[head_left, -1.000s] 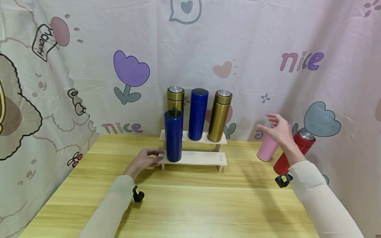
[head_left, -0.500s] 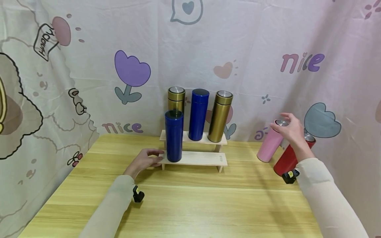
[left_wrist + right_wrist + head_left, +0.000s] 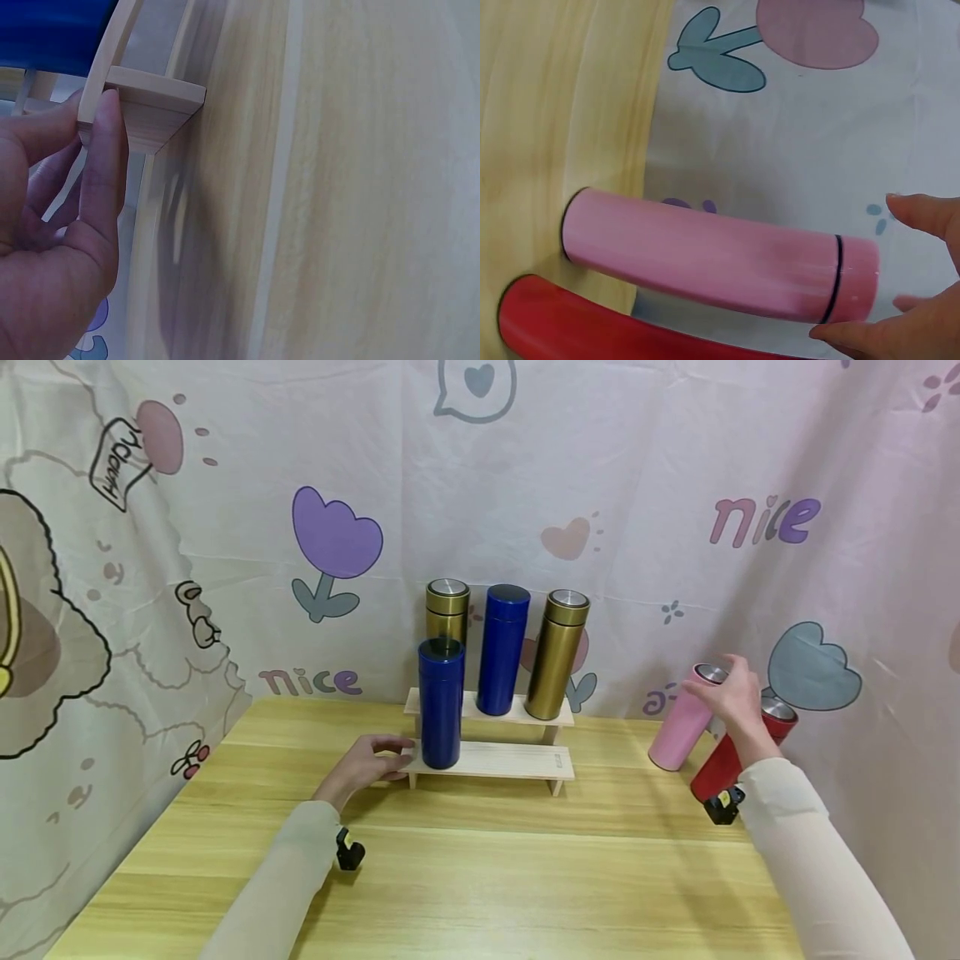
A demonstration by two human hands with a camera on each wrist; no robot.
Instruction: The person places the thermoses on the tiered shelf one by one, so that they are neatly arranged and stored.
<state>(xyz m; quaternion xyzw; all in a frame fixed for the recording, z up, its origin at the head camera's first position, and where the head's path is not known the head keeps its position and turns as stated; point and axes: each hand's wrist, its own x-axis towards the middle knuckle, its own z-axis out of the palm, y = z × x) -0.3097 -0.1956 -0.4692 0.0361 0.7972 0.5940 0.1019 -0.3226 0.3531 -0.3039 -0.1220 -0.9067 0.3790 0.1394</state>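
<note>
My left hand (image 3: pixel 367 762) pinches the left end of the lower tier of a small two-tier wooden display stand (image 3: pixel 517 760); the left wrist view shows thumb and fingertips (image 3: pixel 109 112) at the board's edge. A blue thermos (image 3: pixel 441 706) stands upright on that tier, beside the hand. At the right, my right hand (image 3: pixel 735 693) is at the top of a pink thermos (image 3: pixel 678 731), fingers spread around its lid. In the right wrist view the thumb is apart from the pink thermos (image 3: pixel 705 251), while the fingertips (image 3: pixel 832 331) are right at the lid's side.
A red thermos (image 3: pixel 723 768) stands close beside the pink one, partly behind the right wrist. On the upper tier are a gold thermos (image 3: pixel 447 610), a blue thermos (image 3: pixel 502 652) and another gold thermos (image 3: pixel 557 656). A printed curtain (image 3: pixel 630 468) hangs behind the wooden table (image 3: pixel 510 885).
My right hand has moved right from in front of the pink thermos, then lowered a little around its lid. My left hand stays at the stand, and the thermoses stay in place.
</note>
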